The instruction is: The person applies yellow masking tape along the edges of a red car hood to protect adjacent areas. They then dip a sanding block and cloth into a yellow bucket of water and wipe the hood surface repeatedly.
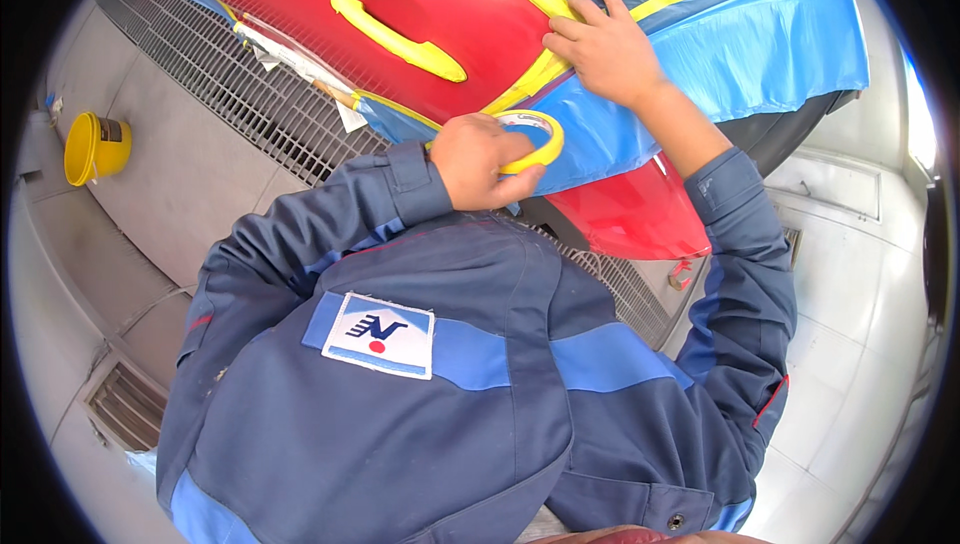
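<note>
While between pinching left fingers, yellow tape roll near spread right fingers.

A: Counts, go.
B: One left hand, one right hand: two hands. One tape roll.
A: Others?
B: One bucket, one door handle, one chest patch.

From here I see a navy jacket with a blue chest band, a square white patch showing a red dot, red-trimmed sleeves, a metal snap and bare hands.
</note>
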